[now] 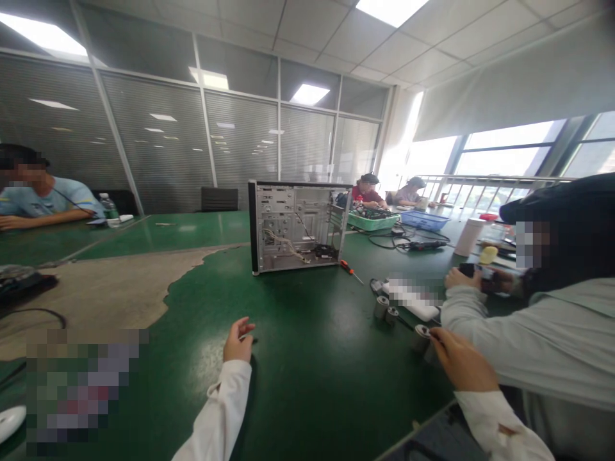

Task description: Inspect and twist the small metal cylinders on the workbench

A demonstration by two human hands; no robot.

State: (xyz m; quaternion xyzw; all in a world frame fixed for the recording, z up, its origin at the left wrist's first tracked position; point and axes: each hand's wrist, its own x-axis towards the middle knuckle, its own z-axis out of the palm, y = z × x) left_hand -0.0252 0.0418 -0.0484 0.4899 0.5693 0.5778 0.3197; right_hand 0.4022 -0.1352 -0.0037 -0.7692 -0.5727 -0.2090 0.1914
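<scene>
My left hand (239,340) hovers over the green table top (307,390) with its fingertips curled together, and a tiny dark speck (254,340) lies just beyond them. I cannot tell whether it holds anything. My right hand (460,360) reaches forward, its fingertips at or beside a short metal cylinder (419,338). Two similar cylinders (381,307) stand farther back, near a white blurred object (413,298). Ahead stands an open computer case (296,227) with loose wires inside, and an orange-handled screwdriver (346,267) lies next to it.
A co-worker in a pale sleeve (509,333) sits at right, holding a dark object (483,278). Other people sit at the left and far end. A green crate (373,221), a blue basket (425,221) and cables (408,243) stand beyond the case.
</scene>
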